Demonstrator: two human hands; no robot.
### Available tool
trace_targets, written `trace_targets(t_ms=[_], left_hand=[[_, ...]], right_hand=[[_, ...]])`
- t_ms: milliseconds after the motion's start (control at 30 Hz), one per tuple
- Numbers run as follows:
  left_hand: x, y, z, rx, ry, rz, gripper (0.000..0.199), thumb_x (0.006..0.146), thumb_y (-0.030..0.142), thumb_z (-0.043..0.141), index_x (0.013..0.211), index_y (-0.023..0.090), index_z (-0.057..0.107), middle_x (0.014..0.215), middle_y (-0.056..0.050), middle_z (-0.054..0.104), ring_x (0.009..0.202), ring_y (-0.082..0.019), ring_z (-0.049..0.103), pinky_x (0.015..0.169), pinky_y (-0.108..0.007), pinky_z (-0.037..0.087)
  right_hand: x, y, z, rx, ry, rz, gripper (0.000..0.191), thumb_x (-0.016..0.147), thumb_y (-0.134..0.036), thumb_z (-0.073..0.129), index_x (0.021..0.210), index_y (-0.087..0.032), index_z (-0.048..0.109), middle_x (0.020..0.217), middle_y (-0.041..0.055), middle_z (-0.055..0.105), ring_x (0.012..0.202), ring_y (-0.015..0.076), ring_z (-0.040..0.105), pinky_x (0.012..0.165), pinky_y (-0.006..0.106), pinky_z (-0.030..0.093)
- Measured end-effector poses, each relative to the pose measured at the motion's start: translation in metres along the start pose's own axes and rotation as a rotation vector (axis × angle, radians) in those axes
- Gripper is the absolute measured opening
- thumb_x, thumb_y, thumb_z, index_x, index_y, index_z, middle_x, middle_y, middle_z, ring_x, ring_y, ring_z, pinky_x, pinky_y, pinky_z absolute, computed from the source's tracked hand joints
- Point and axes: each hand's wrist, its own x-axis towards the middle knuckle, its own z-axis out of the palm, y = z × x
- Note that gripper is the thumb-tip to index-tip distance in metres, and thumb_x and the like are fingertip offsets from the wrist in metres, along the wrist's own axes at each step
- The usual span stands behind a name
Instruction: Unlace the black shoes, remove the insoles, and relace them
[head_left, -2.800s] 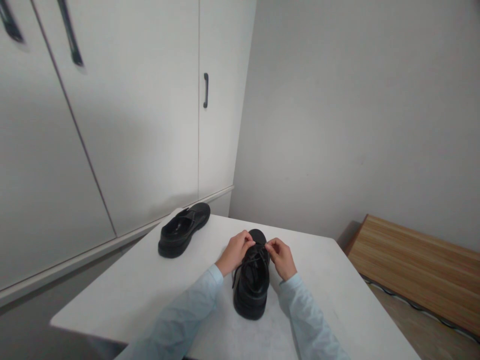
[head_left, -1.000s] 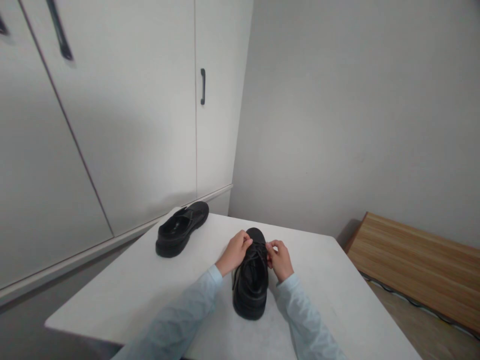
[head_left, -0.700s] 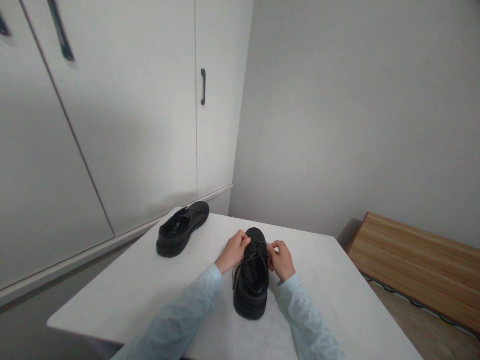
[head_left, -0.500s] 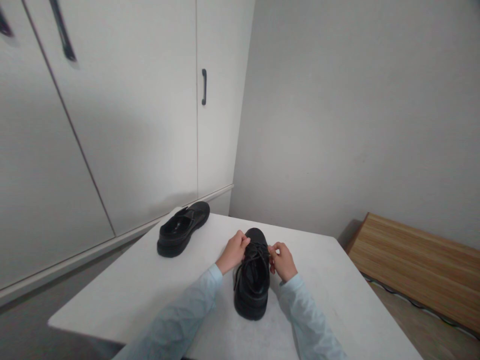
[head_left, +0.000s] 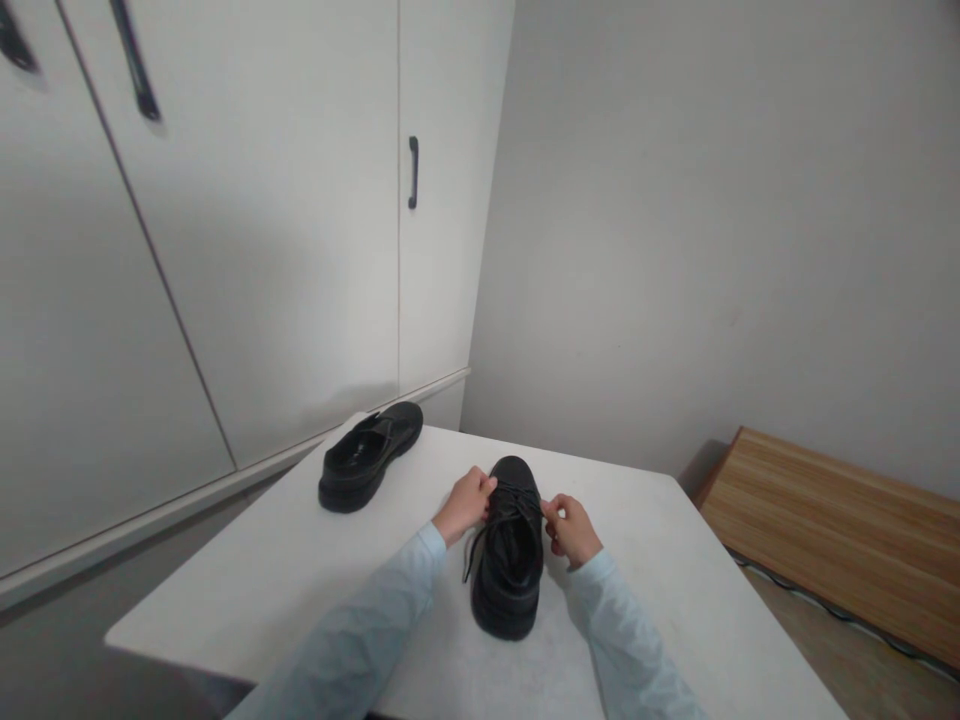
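A black lace-up shoe [head_left: 507, 602] stands upright on the white table [head_left: 645, 590], its toe pointing away from me. At the shoe's left side, my left hand [head_left: 466, 505] is closed in a pinch on the shoelace [head_left: 516, 497] near the lowest eyelets. A loose lace end [head_left: 472, 556] hangs down just below that hand. On the opposite side, my right hand [head_left: 573, 528] pinches the lace between thumb and forefinger, just off the shoe's edge. The fingertips partly hide the lace. A matching black shoe [head_left: 367, 458] sits at the table's far left.
White cabinet doors [head_left: 300, 250] with dark handles rise along the left behind the table. A grey wall [head_left: 675, 220] stands at the back. To the right is a low wood-grain board [head_left: 832, 540], with a cable [head_left: 825, 603] along its lower edge.
My right hand has shifted slightly right, away from the shoe. The loose lace end on the left hangs farther out from the shoe. My left hand stays almost in place.
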Motion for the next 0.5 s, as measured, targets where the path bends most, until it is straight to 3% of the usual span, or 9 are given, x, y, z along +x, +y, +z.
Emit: trace_targets(t_ms=[200, 500], left_hand=[[-0.0025, 0.0064, -0.0054, -0.189, -0.064, -0.164, 0.022, 0.088, 0.033, 0.047, 0.076, 0.016, 0.042, 0.061, 0.005, 0.045, 0.052, -0.007, 0.043, 0.053, -0.020, 0.039], [-0.0033, 0.0076, -0.0101, -0.248, -0.084, -0.207, 0.026, 0.086, 0.038, 0.053, 0.077, 0.016, 0.042, 0.063, 0.005, 0.047, 0.054, -0.007, 0.047, 0.056, -0.021, 0.041]], right_hand=[[0.0016, 0.0023, -0.0026, 0.003, -0.024, 0.031, 0.030, 0.070, -0.041, 0.061, 0.062, -0.022, 0.038, 0.033, -0.0128, 0.034, 0.026, 0.0057, 0.029, 0.029, 0.016, 0.021], [0.0026, 0.0039, -0.0029, 0.011, -0.036, 0.030, 0.032, 0.066, -0.044, 0.060, 0.060, -0.023, 0.036, 0.031, -0.0128, 0.035, 0.025, 0.0060, 0.030, 0.027, 0.016, 0.022]])
